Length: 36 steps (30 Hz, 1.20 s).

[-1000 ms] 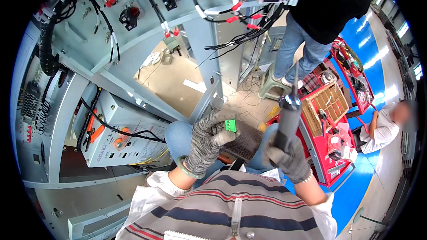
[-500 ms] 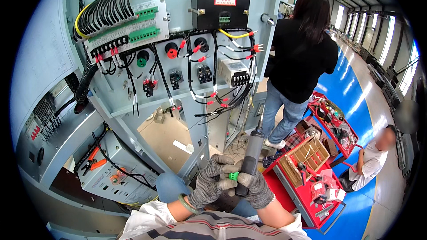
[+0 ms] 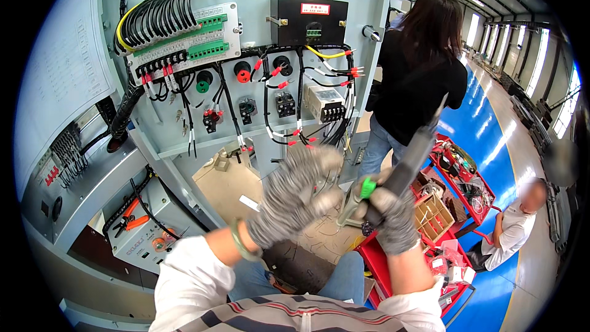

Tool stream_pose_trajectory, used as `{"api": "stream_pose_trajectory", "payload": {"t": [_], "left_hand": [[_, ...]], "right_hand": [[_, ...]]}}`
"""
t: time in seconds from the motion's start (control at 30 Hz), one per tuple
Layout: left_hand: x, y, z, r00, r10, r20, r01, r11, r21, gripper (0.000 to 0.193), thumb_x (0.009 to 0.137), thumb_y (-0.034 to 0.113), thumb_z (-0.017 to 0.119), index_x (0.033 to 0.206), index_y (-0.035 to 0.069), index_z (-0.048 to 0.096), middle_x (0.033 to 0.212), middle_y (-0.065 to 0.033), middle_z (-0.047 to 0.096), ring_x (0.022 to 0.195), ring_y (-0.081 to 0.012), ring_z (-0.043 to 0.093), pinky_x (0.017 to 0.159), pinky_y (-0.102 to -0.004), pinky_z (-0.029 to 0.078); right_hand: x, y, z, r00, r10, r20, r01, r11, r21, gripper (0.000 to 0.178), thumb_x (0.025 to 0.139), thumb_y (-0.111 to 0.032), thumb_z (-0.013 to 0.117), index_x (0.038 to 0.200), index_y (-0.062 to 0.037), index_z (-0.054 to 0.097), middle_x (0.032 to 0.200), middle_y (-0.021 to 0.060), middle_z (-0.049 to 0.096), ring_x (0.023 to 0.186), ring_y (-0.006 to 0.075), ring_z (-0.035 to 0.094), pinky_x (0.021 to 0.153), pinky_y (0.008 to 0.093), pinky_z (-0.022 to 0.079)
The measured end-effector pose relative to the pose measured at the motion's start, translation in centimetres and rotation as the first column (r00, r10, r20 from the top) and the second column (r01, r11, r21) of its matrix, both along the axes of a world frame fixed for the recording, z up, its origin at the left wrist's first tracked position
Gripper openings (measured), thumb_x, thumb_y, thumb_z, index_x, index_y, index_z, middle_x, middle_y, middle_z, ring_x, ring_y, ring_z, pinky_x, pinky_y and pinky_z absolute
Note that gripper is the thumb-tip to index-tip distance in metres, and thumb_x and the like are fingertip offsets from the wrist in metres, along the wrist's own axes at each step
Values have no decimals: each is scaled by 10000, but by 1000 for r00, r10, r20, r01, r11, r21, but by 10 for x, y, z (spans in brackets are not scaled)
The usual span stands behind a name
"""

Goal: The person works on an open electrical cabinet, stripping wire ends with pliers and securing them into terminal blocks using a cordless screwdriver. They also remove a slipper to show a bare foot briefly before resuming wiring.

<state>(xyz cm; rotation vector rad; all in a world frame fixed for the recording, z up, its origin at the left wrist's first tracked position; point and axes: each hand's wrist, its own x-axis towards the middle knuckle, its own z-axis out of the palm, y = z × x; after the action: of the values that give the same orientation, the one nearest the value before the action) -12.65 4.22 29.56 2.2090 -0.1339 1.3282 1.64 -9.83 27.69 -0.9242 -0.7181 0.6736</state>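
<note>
Gripping a dark grey power screwdriver (image 3: 413,158), the gloved right hand (image 3: 393,215) has its fingers curled around the tool's body, the slim bit tilted up and away toward the right. The same hand also has hold of a small green terminal plug (image 3: 368,188), which sits by the thumb at the left side of the screwdriver; blur hides which fingertips press on it.

The gloved left hand (image 3: 295,193) is raised to the left of the plug and apart from it, thumb and fingers spread with a gap between them and nothing visible in its grasp. It is blurred, and its fingertips appear just below the loose black wires (image 3: 289,143) with red crimp ends; whether they touch cannot be told.

Above, a grey-blue panel (image 3: 255,15) carries a terminal board (image 3: 207,38) with green connectors, a black module (image 3: 286,24) and a pale relay block (image 3: 322,99). To the right stand a red tool cart (image 3: 384,270) and a person in a black top (image 3: 415,74).
</note>
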Motion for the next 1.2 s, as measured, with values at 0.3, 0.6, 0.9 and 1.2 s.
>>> {"api": "stream_pose_trajectory", "payload": {"t": [0.3,0.6,0.9,1.2], "left_hand": [[0,30,176,907,416,-66,-319,780,538,232,774,81,667,1006,63,657,889,-121,659,804,-230,642,746,-319,511],[49,63,166,797,482,-364,-253,814,524,240,787,192,641,972,40,657,849,-148,666,789,-278,639,765,-339,504],[43,56,201,690,588,-422,-215,723,657,211,818,201,617,965,58,666,704,-89,639,576,-133,612,584,-277,516],[39,80,173,861,337,-381,-248,932,262,282,842,282,654,1025,67,657,761,-46,645,591,-73,565,565,-250,510]], "right_hand": [[59,20,91,905,-195,378,164,980,112,365,723,-221,698,971,-3,542,892,136,631,570,156,604,524,256,497],[84,66,136,883,-136,448,70,985,161,348,723,-201,752,950,-9,572,836,91,632,568,138,617,503,231,502],[88,89,174,626,-140,767,103,990,96,359,738,-287,746,965,-30,639,728,56,634,593,96,628,535,226,522],[66,105,182,508,-154,848,150,985,90,370,767,-297,716,991,-23,610,724,39,615,571,77,585,491,198,444]]}}
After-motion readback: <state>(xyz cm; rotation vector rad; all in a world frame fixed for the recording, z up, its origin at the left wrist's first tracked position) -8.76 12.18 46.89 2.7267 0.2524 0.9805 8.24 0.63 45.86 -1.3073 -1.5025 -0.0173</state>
